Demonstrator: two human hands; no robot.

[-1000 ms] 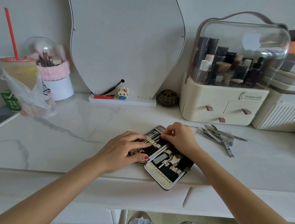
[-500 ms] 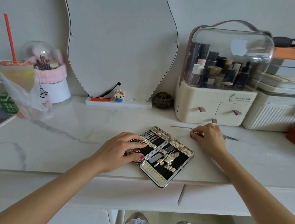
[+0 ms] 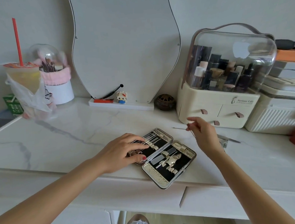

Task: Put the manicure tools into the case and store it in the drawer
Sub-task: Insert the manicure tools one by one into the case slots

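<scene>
Pinching one thin tool [image 3: 179, 128], seemingly.

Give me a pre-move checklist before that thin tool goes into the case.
1. Manicure case lies open on the marble top: ok.
2. Left hand rests on the case's left half, steadying it: ok.
3. Right hand pinches a thin metal tool: ok.
4. Free loop for that tool: cannot tell.
5. All loose tools packed: not ok, some lie beside the right wrist.
6. Case clear of the table edge: not ok, its near corner overhangs.

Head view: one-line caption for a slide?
Left hand steadies the open manicure case; right hand pinches a thin tool.
</scene>
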